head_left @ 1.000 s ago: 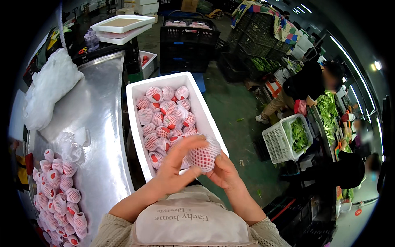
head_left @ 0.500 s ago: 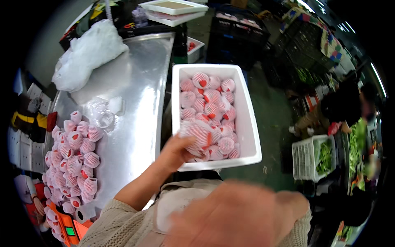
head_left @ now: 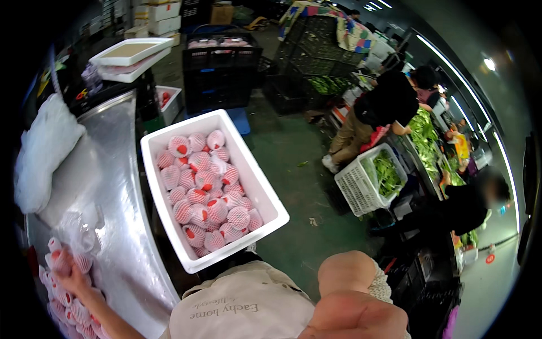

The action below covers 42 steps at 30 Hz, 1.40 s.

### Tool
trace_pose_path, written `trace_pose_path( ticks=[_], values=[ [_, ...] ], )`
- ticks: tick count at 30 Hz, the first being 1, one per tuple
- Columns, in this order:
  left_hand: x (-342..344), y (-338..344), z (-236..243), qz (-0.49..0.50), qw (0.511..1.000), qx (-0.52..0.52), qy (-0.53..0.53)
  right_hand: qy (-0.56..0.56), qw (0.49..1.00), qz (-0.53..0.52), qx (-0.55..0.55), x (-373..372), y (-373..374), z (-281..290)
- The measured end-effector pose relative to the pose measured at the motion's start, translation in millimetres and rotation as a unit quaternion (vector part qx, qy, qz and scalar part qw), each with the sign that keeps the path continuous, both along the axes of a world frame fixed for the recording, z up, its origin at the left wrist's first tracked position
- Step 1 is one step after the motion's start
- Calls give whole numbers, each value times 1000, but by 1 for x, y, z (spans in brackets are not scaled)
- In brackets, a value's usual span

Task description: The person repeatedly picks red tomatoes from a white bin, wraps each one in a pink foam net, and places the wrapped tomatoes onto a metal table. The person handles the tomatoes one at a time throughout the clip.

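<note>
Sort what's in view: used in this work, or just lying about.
Likely in use:
round red fruit in pale foam nets, touched by the left hand
rectangular white foam box holding more
shiny silver metal table

Likely lying about:
crumpled translucent plastic bag
white perforated plastic crate of green leaves
stacked black plastic crates

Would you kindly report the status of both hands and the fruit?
Left hand at fruit pile on table; right hand low in view, grip unclear. Box holds more netted fruit. Bag farther up table.

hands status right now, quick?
Left hand: on the pile of netted fruit; whether gripping, can't tell.
Right hand: at the lower edge, nothing visible in it; open or closed can't be told.
</note>
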<state>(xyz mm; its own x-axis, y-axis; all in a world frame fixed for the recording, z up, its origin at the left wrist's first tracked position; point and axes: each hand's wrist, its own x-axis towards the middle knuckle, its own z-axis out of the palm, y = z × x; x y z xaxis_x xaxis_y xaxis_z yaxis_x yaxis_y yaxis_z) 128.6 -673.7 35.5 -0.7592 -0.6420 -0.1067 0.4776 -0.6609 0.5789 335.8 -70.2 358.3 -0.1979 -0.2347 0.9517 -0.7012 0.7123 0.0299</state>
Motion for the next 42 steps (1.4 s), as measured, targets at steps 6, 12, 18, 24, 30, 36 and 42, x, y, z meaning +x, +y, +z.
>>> trace_pose_path(
  ticks=[6, 12, 18, 24, 30, 36, 42],
  values=[
    [40, -41, 47, 124, 989, -47, -65, -17, 979, 141, -147, 2, -20, -3],
    [33, 10, 47, 143, 987, -13, -69, 107, 968, 163, -156, -24, -25, -12],
    [26, 95, 61, 74, 995, -2, -71, -7, 998, 21, -64, -3, 13, 3],
    [-27, 225, 3, -242, 948, -205, 16, 4, 994, -90, 55, -15, 57, -16],
    [-17, 424, 36, -465, 699, -542, -36, -310, 938, -130, -87, -61, 115, -157],
    [-6, 517, -32, -448, 445, -767, 114, -540, 807, -145, -191, -32, 136, -322],
    [10, 601, -117, -470, 279, -823, 153, -519, 806, -234, -160, -35, 127, -330]
  ],
)
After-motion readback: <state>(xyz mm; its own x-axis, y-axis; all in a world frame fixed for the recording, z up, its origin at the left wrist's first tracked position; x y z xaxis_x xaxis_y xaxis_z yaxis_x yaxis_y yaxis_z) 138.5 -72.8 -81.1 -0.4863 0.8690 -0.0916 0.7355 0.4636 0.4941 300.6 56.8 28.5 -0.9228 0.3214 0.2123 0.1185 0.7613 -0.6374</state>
